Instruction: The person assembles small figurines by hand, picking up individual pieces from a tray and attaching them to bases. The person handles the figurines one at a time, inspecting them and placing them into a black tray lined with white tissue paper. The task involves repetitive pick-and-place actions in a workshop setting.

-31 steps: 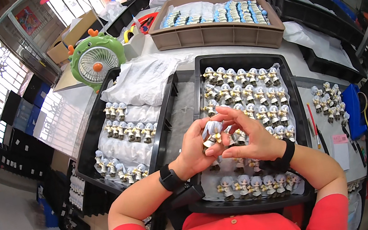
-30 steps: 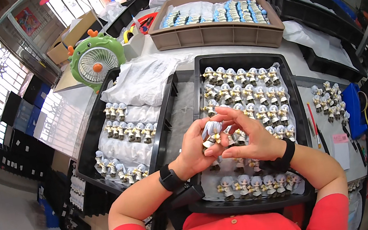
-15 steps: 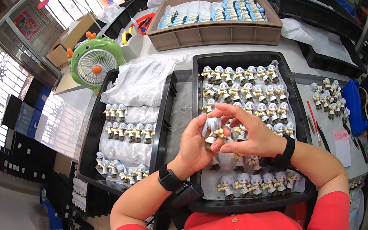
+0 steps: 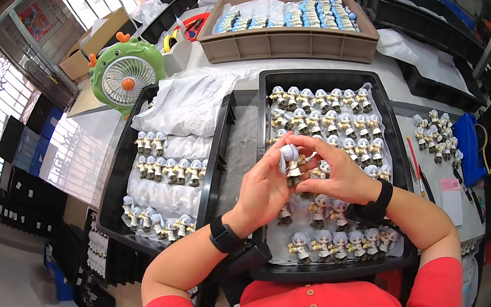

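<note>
One small grey-haired figurine [image 4: 290, 162] | pinched upright between left hand [image 4: 262, 189] and right hand [image 4: 337, 172] fingertips | above black tray [image 4: 391, 130] of matching figurines [image 4: 323, 117].

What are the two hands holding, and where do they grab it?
A small grey-haired figurine, held over the black tray. The left hand grips its body; the right hand pinches around its head.

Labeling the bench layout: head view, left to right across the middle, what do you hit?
Green fan → left black tray of figurines → left hand → held figurine → right hand → right black tray → loose figurines on the table → blue pouch.
</note>
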The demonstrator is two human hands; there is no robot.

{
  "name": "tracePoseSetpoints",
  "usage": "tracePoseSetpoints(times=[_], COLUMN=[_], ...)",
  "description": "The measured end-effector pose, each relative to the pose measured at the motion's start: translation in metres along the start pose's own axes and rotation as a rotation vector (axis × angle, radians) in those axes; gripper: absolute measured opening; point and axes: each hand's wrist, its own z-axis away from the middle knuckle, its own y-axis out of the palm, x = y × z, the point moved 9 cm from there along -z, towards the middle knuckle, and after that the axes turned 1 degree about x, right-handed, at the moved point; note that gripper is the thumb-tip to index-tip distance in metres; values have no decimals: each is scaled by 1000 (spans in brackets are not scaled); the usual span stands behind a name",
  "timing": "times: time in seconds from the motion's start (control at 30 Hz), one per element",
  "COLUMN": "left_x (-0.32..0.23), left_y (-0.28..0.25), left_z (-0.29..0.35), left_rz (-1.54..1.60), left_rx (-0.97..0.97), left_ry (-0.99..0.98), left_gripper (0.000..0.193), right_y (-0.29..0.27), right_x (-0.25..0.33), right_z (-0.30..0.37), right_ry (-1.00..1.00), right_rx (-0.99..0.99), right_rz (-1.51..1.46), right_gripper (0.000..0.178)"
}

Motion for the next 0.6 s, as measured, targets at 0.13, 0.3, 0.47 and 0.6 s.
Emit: tracePoseSetpoints(times=[0.13,0.3,0.47,0.6], left_x=[-2,-3,-2,-2], left_y=[-3,-5,-8,-9], left_z=[1,2,1,0], left_rz=[-30,-90,-102,-98], left_rx=[-23,-34,-44,-37], left_ry=[38,45,44,51], left_gripper=[50,54,54,52], right_y=[0,-4,-5,-6], right_x=[-1,2,3,-1], right_z=[0,0,0,0], right_ry=[-12,-9,-29,-18], right_rx=[0,-17,-39,-38], right_rz=[19,95,92,99], right_gripper=[73,72,72,72])
